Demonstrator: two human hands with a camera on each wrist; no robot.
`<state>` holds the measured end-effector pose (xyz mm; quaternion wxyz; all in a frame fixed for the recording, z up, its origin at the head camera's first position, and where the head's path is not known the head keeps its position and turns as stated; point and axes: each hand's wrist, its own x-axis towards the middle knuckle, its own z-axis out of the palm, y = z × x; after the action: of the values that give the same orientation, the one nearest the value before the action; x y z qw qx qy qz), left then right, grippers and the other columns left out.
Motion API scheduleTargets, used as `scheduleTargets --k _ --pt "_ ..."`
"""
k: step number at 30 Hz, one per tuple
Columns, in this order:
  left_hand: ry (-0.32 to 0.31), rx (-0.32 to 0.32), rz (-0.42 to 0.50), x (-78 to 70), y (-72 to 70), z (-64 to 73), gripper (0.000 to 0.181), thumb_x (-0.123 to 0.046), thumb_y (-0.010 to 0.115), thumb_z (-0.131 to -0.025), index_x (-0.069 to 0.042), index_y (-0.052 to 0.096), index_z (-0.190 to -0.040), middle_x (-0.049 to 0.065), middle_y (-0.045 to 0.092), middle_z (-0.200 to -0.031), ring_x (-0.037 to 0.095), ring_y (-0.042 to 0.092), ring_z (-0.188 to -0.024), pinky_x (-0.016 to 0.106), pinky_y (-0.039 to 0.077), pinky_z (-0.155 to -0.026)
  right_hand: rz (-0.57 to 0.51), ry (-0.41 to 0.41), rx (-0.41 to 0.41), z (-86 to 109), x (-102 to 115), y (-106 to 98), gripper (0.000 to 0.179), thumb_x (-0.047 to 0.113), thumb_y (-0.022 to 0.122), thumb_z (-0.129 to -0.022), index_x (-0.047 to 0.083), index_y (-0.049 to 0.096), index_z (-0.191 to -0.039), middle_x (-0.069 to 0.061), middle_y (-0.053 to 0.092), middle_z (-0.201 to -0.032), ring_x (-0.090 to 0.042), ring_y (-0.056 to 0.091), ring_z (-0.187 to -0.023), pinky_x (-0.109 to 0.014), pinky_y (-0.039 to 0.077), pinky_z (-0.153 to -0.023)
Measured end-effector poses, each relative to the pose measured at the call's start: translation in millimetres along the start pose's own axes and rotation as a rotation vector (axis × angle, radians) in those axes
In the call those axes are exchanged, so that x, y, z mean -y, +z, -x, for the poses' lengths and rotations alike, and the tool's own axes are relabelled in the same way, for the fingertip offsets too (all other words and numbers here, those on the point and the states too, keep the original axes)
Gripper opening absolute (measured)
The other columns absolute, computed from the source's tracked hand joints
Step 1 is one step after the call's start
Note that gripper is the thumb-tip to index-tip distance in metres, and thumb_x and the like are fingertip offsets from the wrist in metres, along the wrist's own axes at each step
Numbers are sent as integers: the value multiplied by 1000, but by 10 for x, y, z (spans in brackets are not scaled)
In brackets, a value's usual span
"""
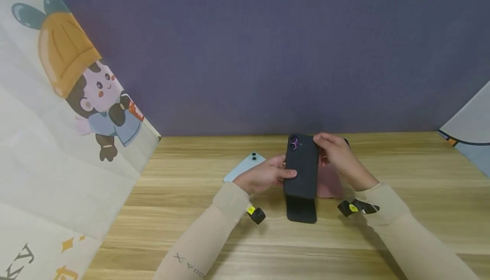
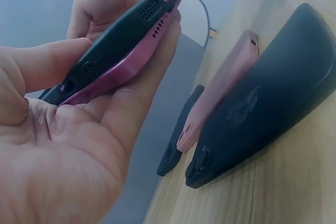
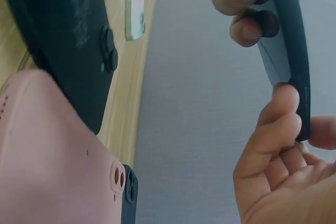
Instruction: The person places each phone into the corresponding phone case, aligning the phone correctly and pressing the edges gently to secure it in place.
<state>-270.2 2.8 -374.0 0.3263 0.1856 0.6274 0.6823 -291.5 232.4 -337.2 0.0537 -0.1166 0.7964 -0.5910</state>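
Note:
My left hand (image 1: 268, 173) holds a black phone case (image 1: 302, 171) by its left side, thumb across the back. A magenta phone (image 2: 123, 69) sits partly in this case in the left wrist view; along one edge the two stand apart. Two purple-tinted lenses show through the case's camera opening. My right hand (image 1: 338, 156) pinches the case's upper right corner between thumb and fingers; the right wrist view shows the right hand (image 3: 283, 166) gripping one end. Under the held case, a black phone-shaped piece (image 1: 301, 210) lies on the table, mostly covered in the head view.
A pink phone-shaped piece (image 3: 58, 150) lies right of the black one, with a dark one (image 3: 129, 195) behind it. At left is a light blue phone (image 1: 243, 167). The wooden table (image 1: 183, 212) meets a grey-blue panel (image 1: 268, 58) at the back.

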Motion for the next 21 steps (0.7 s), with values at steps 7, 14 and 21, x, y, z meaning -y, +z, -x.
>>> scheduleTargets --k 7,14,21 --pt "-9 10 -26 -4 7 20 55 -5 51 -106 -18 38 -157 23 61 -141 18 71 -109 34 59 -89 48 21 -21 20 41 37 36 29 45 -109 -1 63 -117 6 61 -84 -7 57 -70 -27 53 -60" --pt "-41 112 -95 26 83 93 57 -5 50 -106 -15 32 -160 24 58 -143 36 66 -123 38 61 -89 214 -27 9 124 36 159 55 51 48 -106 2 66 -124 -13 66 -112 -13 62 -84 -29 53 -72" --pt "-60 124 -98 21 135 198 56 -3 49 -106 -14 34 -159 24 58 -143 39 64 -124 40 61 -90 240 -63 -21 246 35 247 52 51 50 -106 4 68 -116 -9 66 -99 -15 60 -74 -30 51 -64"
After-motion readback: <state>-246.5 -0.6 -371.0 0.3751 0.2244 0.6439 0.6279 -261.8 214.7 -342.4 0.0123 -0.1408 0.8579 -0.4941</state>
